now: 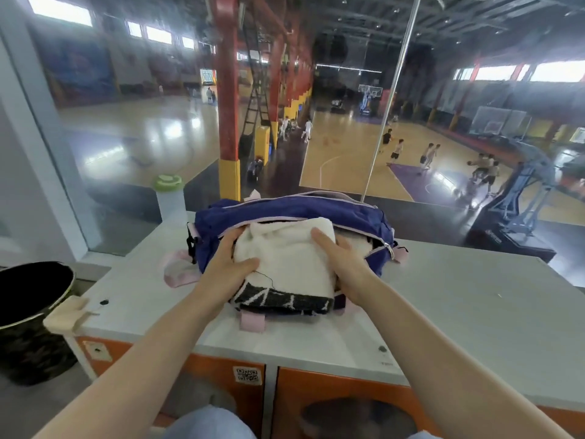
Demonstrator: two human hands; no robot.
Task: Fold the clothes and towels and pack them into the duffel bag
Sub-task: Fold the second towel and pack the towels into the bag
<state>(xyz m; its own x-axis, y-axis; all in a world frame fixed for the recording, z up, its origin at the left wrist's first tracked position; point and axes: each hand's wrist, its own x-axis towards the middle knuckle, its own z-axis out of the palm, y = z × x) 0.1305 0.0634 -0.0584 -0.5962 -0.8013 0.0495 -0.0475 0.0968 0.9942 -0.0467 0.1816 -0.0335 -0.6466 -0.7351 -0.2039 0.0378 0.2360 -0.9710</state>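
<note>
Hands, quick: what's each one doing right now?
Left hand: gripping the left side of the folded white towel at the duffel bag opening.
Right hand: gripping the towel's right side, fingers on top.

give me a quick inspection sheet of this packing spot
surface: grey counter over orange locker doors
job's things: blue duffel bag unzipped on the counter; folded white towel with a dark patterned end sits partly in the opening, that end hanging out toward the person
clutter: bottle with green lid left of the bag; black bin beside the counter on the left
grippers: left hand and right hand press on either side of the towel
cables: nothing seen
surroundings: glass wall ahead, basketball court below with players
</note>
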